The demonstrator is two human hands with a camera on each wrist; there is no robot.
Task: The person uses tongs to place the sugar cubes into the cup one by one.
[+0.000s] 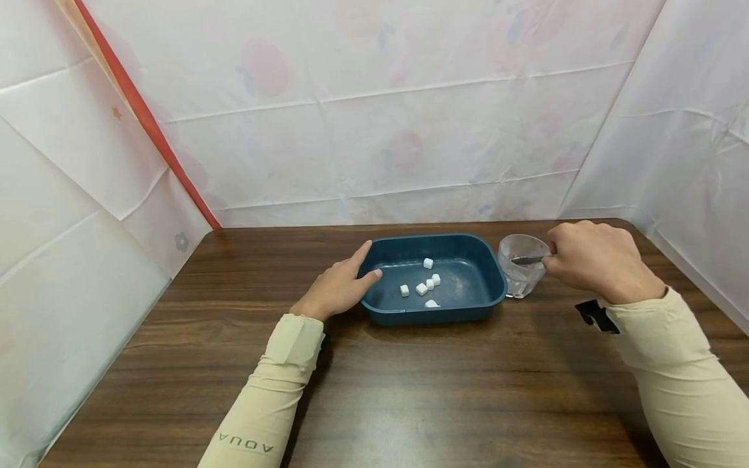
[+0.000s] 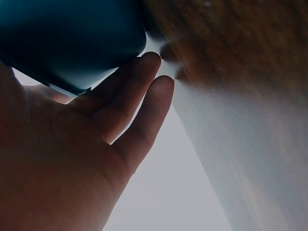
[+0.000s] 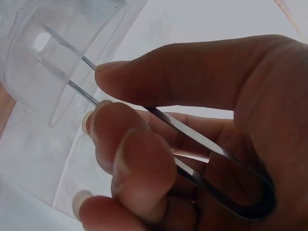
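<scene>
A dark blue rectangular tray [image 1: 435, 315] stands on the table with several small white cubes [image 1: 422, 289] on its floor. My left hand [image 1: 336, 286] holds the tray's left end, thumb over the rim and fingers along the outer wall [image 2: 110, 38]. Beside the tray's right end is a clear cup [image 1: 523, 270]. My right hand [image 1: 599, 260] pinches metal tongs [image 3: 192, 134], their U-shaped bend lying in the palm. The tongs' tips are inside the cup [image 3: 29, 82], with a white cube [image 3: 42, 41] between them.
The brown wooden table [image 1: 374, 390] reaches back to a pale patterned curtain [image 1: 374, 130]. More curtain hangs at the left and right, and a red strip [image 1: 146, 117] runs down the left one. A small black object [image 1: 595, 316] sits at the right cuff.
</scene>
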